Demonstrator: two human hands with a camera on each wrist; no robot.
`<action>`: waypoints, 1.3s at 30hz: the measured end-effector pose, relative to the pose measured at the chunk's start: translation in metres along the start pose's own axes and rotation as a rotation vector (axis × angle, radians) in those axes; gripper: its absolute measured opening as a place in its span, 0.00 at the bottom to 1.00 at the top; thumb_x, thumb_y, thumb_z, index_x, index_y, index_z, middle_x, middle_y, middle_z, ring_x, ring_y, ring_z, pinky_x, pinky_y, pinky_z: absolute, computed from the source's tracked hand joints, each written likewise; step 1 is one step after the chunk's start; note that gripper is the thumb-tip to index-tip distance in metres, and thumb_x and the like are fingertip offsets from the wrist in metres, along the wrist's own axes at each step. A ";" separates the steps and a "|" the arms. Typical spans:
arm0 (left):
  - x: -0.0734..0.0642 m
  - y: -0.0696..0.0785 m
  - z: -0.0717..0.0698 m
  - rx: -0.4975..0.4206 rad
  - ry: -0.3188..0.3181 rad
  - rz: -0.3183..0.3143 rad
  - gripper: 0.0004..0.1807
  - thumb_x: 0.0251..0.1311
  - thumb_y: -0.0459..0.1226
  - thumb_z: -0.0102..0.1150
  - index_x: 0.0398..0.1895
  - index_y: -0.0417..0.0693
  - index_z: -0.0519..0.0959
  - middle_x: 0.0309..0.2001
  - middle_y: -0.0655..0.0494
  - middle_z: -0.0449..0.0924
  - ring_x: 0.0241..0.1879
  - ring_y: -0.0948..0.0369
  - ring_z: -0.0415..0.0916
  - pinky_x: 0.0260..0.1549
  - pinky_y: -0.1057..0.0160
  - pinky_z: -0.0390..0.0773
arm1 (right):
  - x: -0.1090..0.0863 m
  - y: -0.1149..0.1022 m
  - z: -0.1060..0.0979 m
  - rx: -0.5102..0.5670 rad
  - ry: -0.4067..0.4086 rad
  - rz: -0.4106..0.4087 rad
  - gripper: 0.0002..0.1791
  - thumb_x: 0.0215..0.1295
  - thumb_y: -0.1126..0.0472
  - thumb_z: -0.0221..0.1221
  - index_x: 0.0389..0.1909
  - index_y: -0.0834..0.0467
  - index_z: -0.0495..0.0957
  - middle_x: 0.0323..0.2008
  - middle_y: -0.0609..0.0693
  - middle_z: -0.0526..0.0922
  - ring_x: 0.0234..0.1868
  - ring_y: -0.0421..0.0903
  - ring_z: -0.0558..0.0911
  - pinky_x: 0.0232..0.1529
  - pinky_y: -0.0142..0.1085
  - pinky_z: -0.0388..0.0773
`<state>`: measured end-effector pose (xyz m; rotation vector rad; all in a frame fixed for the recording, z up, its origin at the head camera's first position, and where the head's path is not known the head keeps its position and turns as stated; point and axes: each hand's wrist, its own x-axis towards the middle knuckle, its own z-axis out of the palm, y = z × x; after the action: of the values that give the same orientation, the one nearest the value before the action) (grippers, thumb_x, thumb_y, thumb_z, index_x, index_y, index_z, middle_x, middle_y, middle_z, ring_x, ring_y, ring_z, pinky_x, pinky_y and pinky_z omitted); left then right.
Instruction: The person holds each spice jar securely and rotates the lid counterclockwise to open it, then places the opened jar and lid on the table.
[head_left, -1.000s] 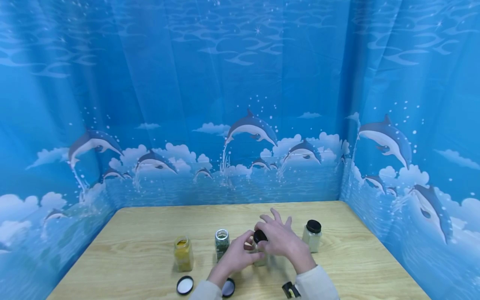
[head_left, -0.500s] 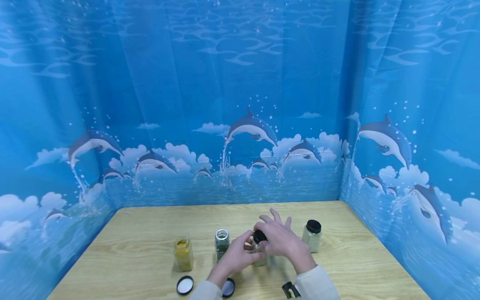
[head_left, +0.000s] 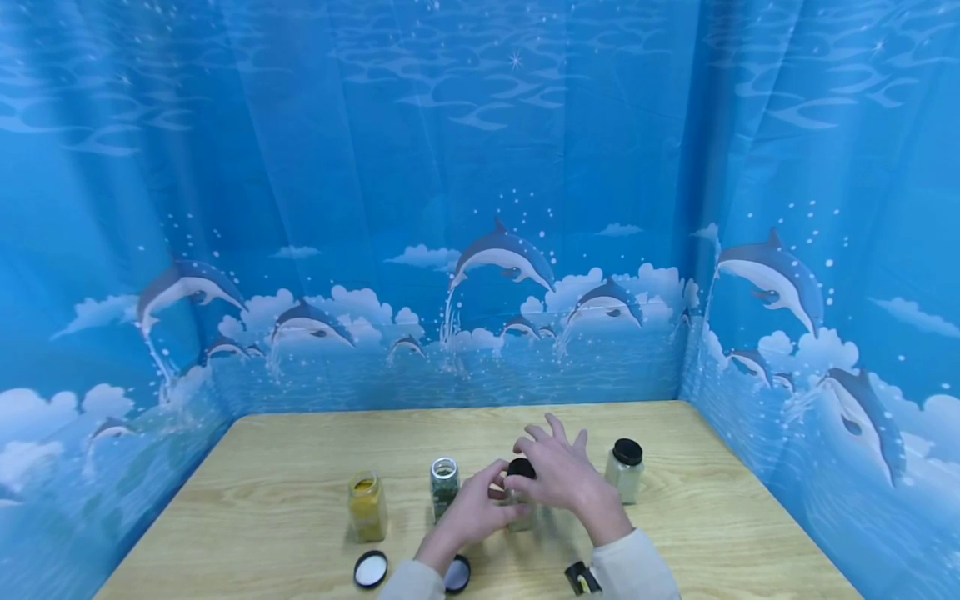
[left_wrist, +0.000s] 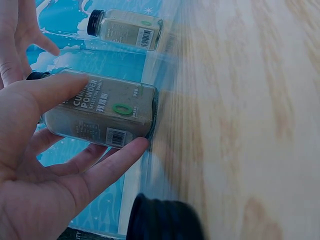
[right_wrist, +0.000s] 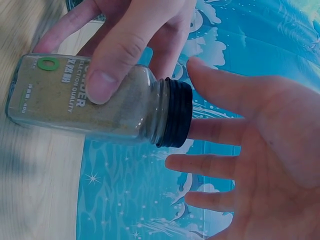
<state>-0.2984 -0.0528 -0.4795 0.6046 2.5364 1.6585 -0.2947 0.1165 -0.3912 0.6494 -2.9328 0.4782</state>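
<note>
In the head view, my left hand (head_left: 480,507) holds a square glass spice jar labelled cumin powder (left_wrist: 117,107), thumb on the label side and fingers on the other. The jar stands upright on the table, filled with brownish powder, its black lid (right_wrist: 177,114) on the neck. Around that lid my right hand (head_left: 561,472) is spread, thumb and fingers straight. The right wrist view shows a gap between the right thumb and the lid, while a finger passes behind it.
Left of the hands stand a lidless yellow powder jar (head_left: 367,510) and a lidless jar of green herbs (head_left: 442,485). Two loose lids lie in front, one white inside (head_left: 371,570), one greyer (head_left: 457,575). A black-lidded jar (head_left: 624,473) stands right; a small black item (head_left: 581,578) lies by the right sleeve.
My right fingers have loosened from around the black lid and spread, showing more of its top. The left hand and the jar have stayed in place.
</note>
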 end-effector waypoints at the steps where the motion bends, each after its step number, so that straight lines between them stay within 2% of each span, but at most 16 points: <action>1: 0.000 0.000 0.000 -0.005 -0.002 -0.004 0.21 0.56 0.40 0.75 0.52 0.55 0.79 0.52 0.49 0.84 0.53 0.45 0.84 0.52 0.46 0.87 | 0.000 0.000 0.000 -0.004 0.003 0.001 0.23 0.61 0.43 0.71 0.50 0.53 0.84 0.69 0.60 0.75 0.79 0.70 0.57 0.63 0.87 0.47; 7: 0.001 0.001 0.000 -0.020 -0.009 -0.031 0.21 0.57 0.40 0.75 0.52 0.57 0.79 0.50 0.49 0.83 0.53 0.46 0.85 0.49 0.48 0.88 | 0.000 0.000 0.001 -0.012 0.005 0.008 0.25 0.58 0.40 0.72 0.46 0.54 0.84 0.70 0.61 0.75 0.79 0.71 0.57 0.63 0.87 0.47; 14: 0.002 0.002 -0.001 -0.001 -0.005 -0.052 0.21 0.56 0.39 0.76 0.51 0.57 0.79 0.49 0.48 0.82 0.52 0.46 0.84 0.49 0.45 0.87 | 0.001 0.001 0.001 -0.023 0.012 0.009 0.21 0.57 0.42 0.74 0.41 0.53 0.85 0.68 0.61 0.76 0.78 0.71 0.57 0.63 0.87 0.46; 20: 0.001 0.002 0.000 0.001 -0.005 -0.046 0.21 0.56 0.40 0.76 0.51 0.57 0.79 0.48 0.48 0.81 0.53 0.46 0.84 0.51 0.44 0.86 | 0.000 0.001 0.001 -0.027 0.002 -0.005 0.20 0.57 0.45 0.74 0.43 0.53 0.85 0.69 0.61 0.75 0.79 0.71 0.57 0.63 0.87 0.46; 24: 0.000 0.002 0.000 0.010 -0.003 -0.028 0.22 0.56 0.40 0.76 0.53 0.57 0.79 0.48 0.48 0.81 0.53 0.46 0.83 0.51 0.44 0.86 | 0.000 0.000 0.001 -0.033 -0.010 -0.028 0.17 0.57 0.52 0.75 0.45 0.51 0.85 0.69 0.60 0.75 0.78 0.71 0.57 0.62 0.88 0.46; 31: 0.000 0.001 0.000 0.027 0.004 -0.024 0.25 0.56 0.42 0.76 0.56 0.56 0.79 0.49 0.49 0.82 0.52 0.47 0.83 0.51 0.45 0.86 | -0.003 -0.002 0.001 -0.015 -0.029 -0.054 0.18 0.56 0.60 0.74 0.48 0.51 0.85 0.69 0.60 0.75 0.79 0.71 0.55 0.62 0.88 0.45; 39: -0.001 0.001 -0.001 0.034 0.004 -0.027 0.28 0.56 0.42 0.76 0.60 0.56 0.78 0.51 0.47 0.82 0.53 0.47 0.83 0.50 0.46 0.86 | -0.003 -0.002 0.001 -0.011 -0.046 -0.059 0.18 0.57 0.63 0.73 0.49 0.50 0.84 0.69 0.60 0.74 0.79 0.72 0.55 0.61 0.89 0.44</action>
<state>-0.2975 -0.0537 -0.4788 0.5672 2.5687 1.6122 -0.2915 0.1159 -0.3917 0.7532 -2.9470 0.4468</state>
